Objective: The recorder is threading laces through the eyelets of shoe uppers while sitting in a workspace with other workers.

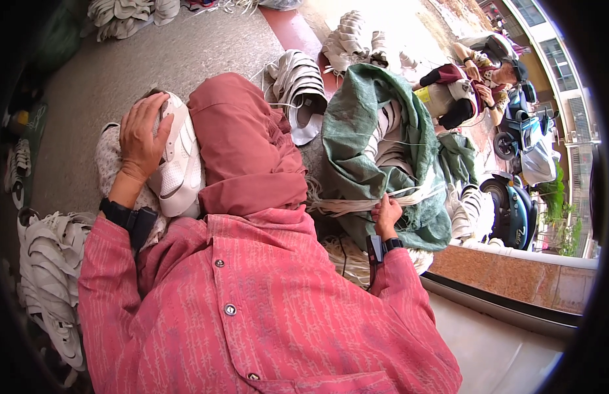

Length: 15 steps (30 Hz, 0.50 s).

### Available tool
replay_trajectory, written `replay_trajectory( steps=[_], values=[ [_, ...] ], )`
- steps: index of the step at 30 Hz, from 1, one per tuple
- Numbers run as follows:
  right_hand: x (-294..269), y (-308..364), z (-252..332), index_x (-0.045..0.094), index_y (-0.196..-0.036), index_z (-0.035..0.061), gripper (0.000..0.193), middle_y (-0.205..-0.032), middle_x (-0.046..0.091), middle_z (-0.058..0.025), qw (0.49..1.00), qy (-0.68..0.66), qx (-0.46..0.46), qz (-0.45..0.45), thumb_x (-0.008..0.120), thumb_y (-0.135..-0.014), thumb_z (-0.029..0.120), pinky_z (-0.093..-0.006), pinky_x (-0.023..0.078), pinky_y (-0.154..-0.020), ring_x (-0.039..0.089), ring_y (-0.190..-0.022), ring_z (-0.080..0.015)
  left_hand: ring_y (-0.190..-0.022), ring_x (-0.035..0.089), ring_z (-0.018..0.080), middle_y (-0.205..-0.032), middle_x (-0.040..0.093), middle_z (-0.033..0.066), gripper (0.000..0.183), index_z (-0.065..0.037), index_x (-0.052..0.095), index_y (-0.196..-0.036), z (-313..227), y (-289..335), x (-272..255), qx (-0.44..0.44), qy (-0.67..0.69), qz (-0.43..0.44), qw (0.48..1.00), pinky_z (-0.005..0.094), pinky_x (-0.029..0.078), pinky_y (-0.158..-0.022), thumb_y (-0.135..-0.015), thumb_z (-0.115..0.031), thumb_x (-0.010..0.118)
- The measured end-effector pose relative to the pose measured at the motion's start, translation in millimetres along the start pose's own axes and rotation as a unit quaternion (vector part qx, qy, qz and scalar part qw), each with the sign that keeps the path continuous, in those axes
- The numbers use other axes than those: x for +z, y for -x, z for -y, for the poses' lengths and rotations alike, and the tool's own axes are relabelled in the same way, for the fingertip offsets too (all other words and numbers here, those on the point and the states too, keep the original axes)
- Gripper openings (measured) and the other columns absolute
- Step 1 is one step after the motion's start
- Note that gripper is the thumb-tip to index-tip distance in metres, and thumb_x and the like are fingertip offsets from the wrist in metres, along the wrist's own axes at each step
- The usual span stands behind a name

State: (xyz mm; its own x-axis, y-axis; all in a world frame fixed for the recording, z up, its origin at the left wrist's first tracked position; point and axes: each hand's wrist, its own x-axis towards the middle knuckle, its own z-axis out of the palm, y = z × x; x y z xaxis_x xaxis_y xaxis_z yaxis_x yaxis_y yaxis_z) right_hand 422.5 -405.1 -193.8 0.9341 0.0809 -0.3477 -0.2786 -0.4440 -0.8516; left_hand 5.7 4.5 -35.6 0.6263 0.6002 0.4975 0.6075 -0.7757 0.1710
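Note:
A white shoe upper point(178, 154) with cut-out patterning lies along my thigh, toe end toward me. My left hand point(142, 134) grips its far end, fingers curled over the top and the thumb along its side. To the right, my right hand point(386, 215) is closed, fingertips pinched on white shoelaces point(347, 205). These laces form a long loose bundle across the front of a green woven sack point(344, 148). Inside the sack's open mouth, more white uppers point(390, 134) are stacked. What lies under my left palm is hidden.
Nested stacks of white uppers stand beyond my knees point(298, 85), at the left point(51, 269) and right of the sack point(474, 213). A seated person point(478, 82) works at the far right, near parked scooters point(511, 213). A stone ledge point(515, 276) runs along the right.

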Motion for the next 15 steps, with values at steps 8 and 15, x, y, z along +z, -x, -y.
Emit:
replay_trajectory(
  steps=[8, 15],
  values=[
    [5.3, -9.1, 8.9, 0.055, -0.079, 0.0029, 0.019, -0.063, 0.055, -0.0042, 0.984, -0.109, -0.110, -0.090, 0.056, -0.088, 0.020, -0.0265, 0.040, -0.041, 0.050, -0.046, -0.0133, -0.117, 0.052, 0.0294, -0.123, 0.058, 0.0102, 0.039, -0.007, 0.055, -0.124, 2.5, 2.0, 2.2, 0.006, -0.003, -0.007, 1.000, 0.0394, 0.037, -0.099, -0.091, -0.028, 0.054],
    [66.5, 90.8, 158.0, 0.059, -0.091, 0.0032, 0.014, -0.068, 0.056, -0.0079, 0.940, 0.013, -0.317, 0.126, 0.054, -0.093, 0.017, -0.0336, 0.045, -0.053, 0.054, -0.055, -0.0182, -0.121, 0.048, 0.0307, -0.129, 0.054, 0.0114, 0.047, -0.007, 0.050, -0.129, -9.8, -8.7, -14.6, 0.005, 0.021, 0.032, 0.999, 0.0404, 0.035, -0.101, -0.089, -0.028, 0.059]
  ],
)
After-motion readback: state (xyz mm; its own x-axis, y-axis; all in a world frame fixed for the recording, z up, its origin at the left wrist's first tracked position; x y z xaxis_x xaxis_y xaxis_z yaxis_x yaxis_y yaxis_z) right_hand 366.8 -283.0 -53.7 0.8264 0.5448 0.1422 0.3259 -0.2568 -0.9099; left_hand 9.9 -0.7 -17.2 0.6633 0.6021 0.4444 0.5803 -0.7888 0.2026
